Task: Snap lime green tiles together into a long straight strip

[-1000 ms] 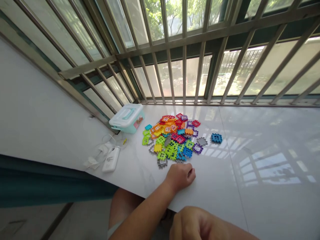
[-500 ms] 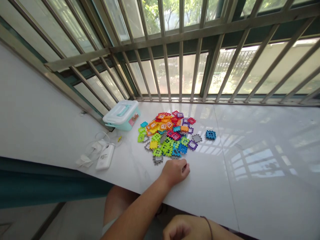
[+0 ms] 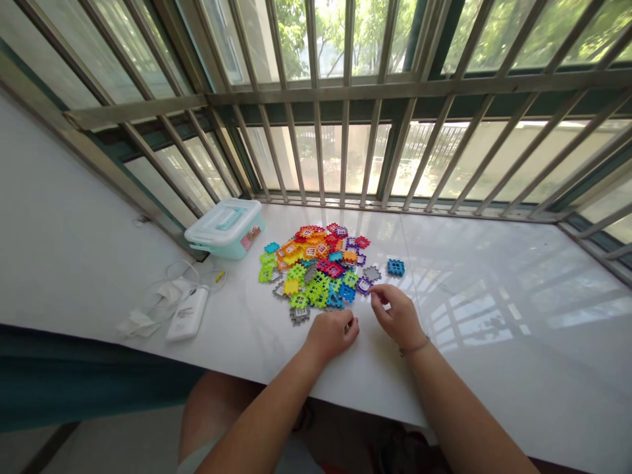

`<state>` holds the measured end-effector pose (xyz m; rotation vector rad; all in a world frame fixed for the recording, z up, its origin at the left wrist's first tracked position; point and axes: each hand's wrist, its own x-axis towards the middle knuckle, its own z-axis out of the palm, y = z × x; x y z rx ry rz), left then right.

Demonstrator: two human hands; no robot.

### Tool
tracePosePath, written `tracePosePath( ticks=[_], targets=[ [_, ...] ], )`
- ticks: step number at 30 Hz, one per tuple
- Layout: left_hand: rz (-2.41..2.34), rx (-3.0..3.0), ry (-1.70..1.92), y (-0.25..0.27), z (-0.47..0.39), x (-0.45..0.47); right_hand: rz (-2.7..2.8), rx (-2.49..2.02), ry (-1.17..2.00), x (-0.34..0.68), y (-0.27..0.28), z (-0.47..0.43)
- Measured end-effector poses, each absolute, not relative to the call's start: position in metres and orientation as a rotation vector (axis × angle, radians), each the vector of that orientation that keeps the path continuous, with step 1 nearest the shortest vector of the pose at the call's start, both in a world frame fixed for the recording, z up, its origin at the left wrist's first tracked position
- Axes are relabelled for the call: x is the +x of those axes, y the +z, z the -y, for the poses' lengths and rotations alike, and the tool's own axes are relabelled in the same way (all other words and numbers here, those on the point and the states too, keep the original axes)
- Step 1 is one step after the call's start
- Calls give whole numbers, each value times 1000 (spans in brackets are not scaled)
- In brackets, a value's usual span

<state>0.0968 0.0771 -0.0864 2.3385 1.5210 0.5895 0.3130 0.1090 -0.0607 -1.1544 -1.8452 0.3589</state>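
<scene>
A heap of colourful plastic building tiles with notched edges (image 3: pixel 318 289) lies on the white tabletop (image 3: pixel 276 345). My left hand (image 3: pixel 333 332) rests loosely closed on the tabletop, just in front of the heap, with nothing visible in it. At the heap's right side, my right hand (image 3: pixel 395 315) has its thumb and forefinger apart. Its fingertips come close to a purple window tile (image 3: pixel 364 284); I cannot tell whether they touch. A grey tile (image 3: pixel 372 273) lies just beyond. Farther right, a blue block of tiles (image 3: pixel 395 267) sits apart from the heap.
Behind the heap to the left stands a turquoise storage box (image 3: pixel 224 227) with a white lid. A white power bank (image 3: pixel 187 313) and a tangled white cable (image 3: pixel 162 299) lie at the left. Metal window bars (image 3: pixel 345 151) edge the back of the tabletop.
My right hand has risen from the bottom edge up to the right side of the heap. My left hand stays closed at the heap's front. The view has shifted slightly right.
</scene>
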Motion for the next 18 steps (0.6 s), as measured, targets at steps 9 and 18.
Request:
tracePosePath(
  ticks=[9, 18],
  targets=[
    [-1521, 2358, 646, -91, -77, 96, 1987, -1322, 209, 319, -92, -119],
    [-1695, 2260, 928, -92, -78, 96, 2193, -1244, 177, 313, -91, -116]
  ],
)
